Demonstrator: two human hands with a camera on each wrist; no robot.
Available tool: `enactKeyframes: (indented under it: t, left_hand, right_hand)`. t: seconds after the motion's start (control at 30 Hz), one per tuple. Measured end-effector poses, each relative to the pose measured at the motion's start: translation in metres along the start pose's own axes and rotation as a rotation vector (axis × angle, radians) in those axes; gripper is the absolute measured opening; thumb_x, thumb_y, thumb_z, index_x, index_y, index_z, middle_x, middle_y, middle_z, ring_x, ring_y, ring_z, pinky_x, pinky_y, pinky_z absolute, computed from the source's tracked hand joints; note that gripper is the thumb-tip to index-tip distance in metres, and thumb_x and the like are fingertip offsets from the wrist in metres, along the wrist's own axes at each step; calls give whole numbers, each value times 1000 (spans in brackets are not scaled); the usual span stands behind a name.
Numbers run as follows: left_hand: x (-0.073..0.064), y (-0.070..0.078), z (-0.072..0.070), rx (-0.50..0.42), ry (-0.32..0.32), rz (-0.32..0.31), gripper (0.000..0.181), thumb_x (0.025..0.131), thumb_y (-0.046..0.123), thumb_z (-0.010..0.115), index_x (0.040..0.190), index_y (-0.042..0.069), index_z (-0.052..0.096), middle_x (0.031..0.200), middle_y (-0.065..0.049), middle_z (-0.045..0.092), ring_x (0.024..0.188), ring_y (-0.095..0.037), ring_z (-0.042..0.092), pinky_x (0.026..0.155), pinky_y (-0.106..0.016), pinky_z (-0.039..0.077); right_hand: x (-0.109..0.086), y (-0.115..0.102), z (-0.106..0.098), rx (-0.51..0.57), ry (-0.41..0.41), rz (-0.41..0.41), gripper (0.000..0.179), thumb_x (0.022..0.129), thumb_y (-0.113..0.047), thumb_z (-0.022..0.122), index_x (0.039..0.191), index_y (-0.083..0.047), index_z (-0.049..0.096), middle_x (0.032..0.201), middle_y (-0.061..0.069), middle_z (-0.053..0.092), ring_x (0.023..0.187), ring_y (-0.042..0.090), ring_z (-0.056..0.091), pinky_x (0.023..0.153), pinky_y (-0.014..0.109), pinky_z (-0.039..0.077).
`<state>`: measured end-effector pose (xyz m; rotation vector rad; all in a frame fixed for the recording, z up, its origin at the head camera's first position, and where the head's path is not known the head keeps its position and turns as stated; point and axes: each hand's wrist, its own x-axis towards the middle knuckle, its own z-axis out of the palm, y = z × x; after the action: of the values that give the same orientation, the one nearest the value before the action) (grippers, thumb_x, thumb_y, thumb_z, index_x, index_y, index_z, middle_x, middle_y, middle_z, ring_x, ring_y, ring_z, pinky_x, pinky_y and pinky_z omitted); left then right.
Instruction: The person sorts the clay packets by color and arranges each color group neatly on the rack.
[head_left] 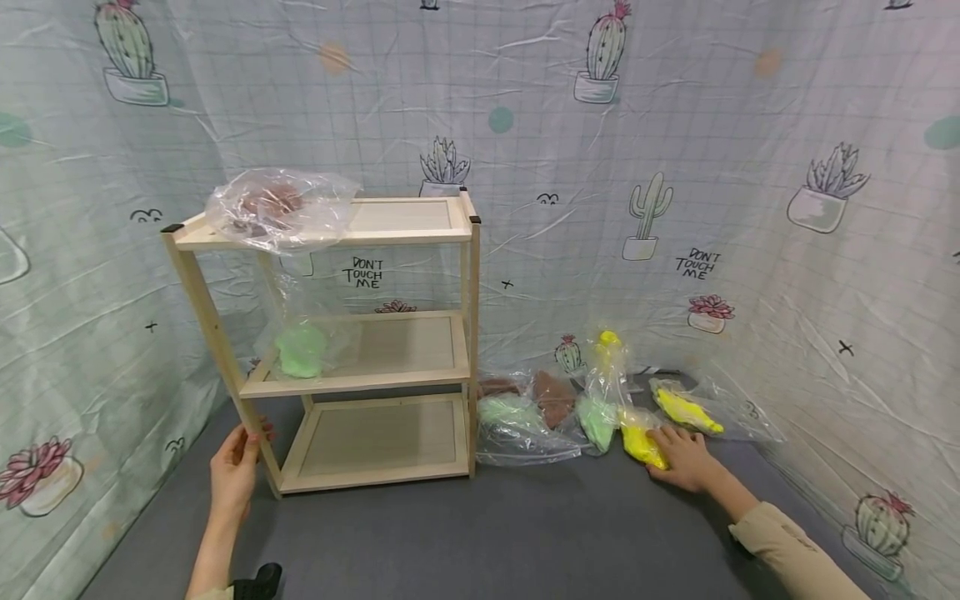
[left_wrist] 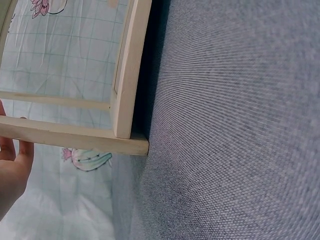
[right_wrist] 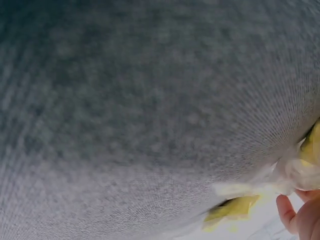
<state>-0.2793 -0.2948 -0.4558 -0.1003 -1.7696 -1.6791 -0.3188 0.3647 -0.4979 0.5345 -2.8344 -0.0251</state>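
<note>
"What's biggest?"

"The printed cloth [head_left: 525, 125], hanging behind everything. Next comes the grey worktop [head_left: 525, 533], which fills most of the right wrist view."

"And the wooden rack [head_left: 472, 333]?"

"It stands towards the left of the worktop. Only the head view takes in all three shelves; the left wrist view adds a dark gap under the bottom one."

"Where are the bags?"

"The head view alone lays them out: a clear bag with something brown [head_left: 273, 200] on the top shelf, a green one [head_left: 300, 350] on the middle shelf, and brown, green and yellow ones bunched right of the rack."

"The hands?"

"The left hand [head_left: 236, 467] has its grip round the rack's front left post; the left wrist view shows fingers passing behind the wood."

"And the right hand [head_left: 686, 460]?"

"It touches a yellow bag [head_left: 641, 442] lying on the worktop, near another yellow bag [head_left: 686, 412]. Its wrist view is blurred and cuts off the fingers, so I can't tell whether that grip is closed."
</note>
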Motion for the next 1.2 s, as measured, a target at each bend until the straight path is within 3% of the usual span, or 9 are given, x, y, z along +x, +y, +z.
enactKeyframes:
  t: [0.17,0.43,0.53,0.63,0.73,0.93,1.03,1.07,1.2]
  left_hand:
    - [1,1,0,56,17,-54,38,92,17,45,120,-8,48,90,23,61,81,9,59,69,-6,41]
    - [9,-36,-12,-95,-76,76,33,92,13,46,122,1,51,97,18,63,85,7,60,70,-6,41]
    - [12,-41,-13,-89,-86,68,33,92,13,45,122,2,52,98,17,63,85,7,60,70,-7,41]
    - [9,-34,-11,-43,-79,66,33,92,16,45,122,1,52,97,19,63,85,8,59,70,-7,42]
    - [7,-26,-9,-90,-85,82,33,92,14,45,121,-1,51,97,17,63,85,6,60,70,-7,42]
    - [0,1,0,32,-3,-16,37,92,16,45,119,-9,48,92,22,62,81,8,59,70,-5,41]
    - [0,3,2,25,27,-72,35,91,14,45,118,-8,50,90,20,62,80,7,60,70,-6,41]
    - [2,-7,-1,20,14,-39,33,91,14,45,118,-4,51,91,19,63,81,7,60,70,-6,41]
    - [4,-6,0,40,40,-80,32,91,15,45,117,-1,53,90,19,63,80,6,60,69,-6,41]
  right_hand:
    - [3,-2,0,1,4,-25,44,76,-36,63,110,-11,48,91,3,42,76,21,43,60,38,27]
    - [-4,0,-3,-57,78,-77,41,74,-32,65,107,-13,50,94,7,44,83,28,45,64,41,28]
    - [-8,1,-5,-69,121,-89,40,74,-32,65,106,-12,51,93,6,44,86,30,45,66,44,28]
    - [-11,1,-10,-68,160,-101,39,74,-31,65,105,-12,52,93,6,44,85,30,44,66,44,29]
    - [-13,0,-15,-57,195,-111,38,73,-29,65,104,-12,53,93,6,43,82,26,41,65,41,27]
    - [-17,-2,-30,-47,282,-131,39,68,-27,67,102,-12,54,94,7,42,77,20,34,62,35,21]
    - [-20,-4,-39,-54,316,-136,40,66,-25,68,102,-12,55,97,9,43,79,23,37,64,39,25]
    - [-21,-4,-42,-56,323,-139,40,66,-25,68,102,-11,55,98,10,44,80,24,38,65,41,26]
    - [-26,-7,-55,-71,353,-150,43,64,-24,70,103,-11,56,99,13,46,85,29,42,66,43,28]
